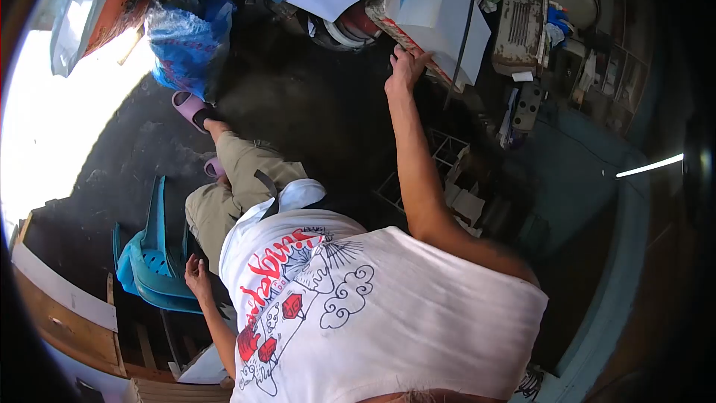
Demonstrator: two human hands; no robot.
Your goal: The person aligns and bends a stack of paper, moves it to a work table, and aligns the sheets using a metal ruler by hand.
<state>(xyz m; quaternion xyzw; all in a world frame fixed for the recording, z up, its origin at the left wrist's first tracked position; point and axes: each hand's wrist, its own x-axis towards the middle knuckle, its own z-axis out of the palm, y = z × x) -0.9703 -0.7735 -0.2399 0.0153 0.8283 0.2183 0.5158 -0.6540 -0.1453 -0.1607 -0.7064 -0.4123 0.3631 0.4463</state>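
Observation:
My right hand (406, 69) is raised at the upper middle, its fingers curled against the red-trimmed edge of a tabletop (436, 67). Large white sheets (440, 19) lie on that top, just beyond the fingers. At the lower left, my left hand (198, 277) hangs beside a blue plastic chair (156, 272), with its fingers slightly apart and nothing in them. Whether it touches the chair's edge is hard to tell.
A blue plastic bag (186, 45) stands near my pink-shod feet on the dark floor. Wooden boards (67, 328) are at the lower left. To the upper right are a worn beige machine (518, 30) and a divided rack (615, 78). A wire crate (447, 149) sits below the tabletop.

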